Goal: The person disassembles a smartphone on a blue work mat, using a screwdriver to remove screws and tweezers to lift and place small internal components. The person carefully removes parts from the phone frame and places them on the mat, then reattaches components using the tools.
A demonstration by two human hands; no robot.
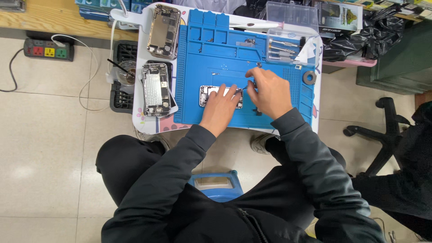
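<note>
My left hand (220,110) lies flat, fingers spread, pressing on the small opened silver phone chassis (208,96) at the middle of the blue silicone repair mat (198,58). My right hand (268,93) sits just right of it, fingers curled together and pinching a thin metal tool (246,85) whose tip meets the chassis's right end; what kind of tool, I cannot tell.

The mat covers most of the small white worktop (143,121). Left of the mat, on the worktop's left strip, lie two more opened phone bodies: one silver phone shell (164,24) at the far end, one grey phone body with exposed parts (155,90) nearer, resting on a dark case. At the mat's far right stands a clear plastic box of screwdriver bits (288,45). A dark ring-shaped piece (309,77) sits near the worktop's right edge.

On the tiled floor far left, a black power strip with coloured sockets (48,50). Right, a black office chair base (382,130). Near my knees, a blue plastic stool (217,184).
</note>
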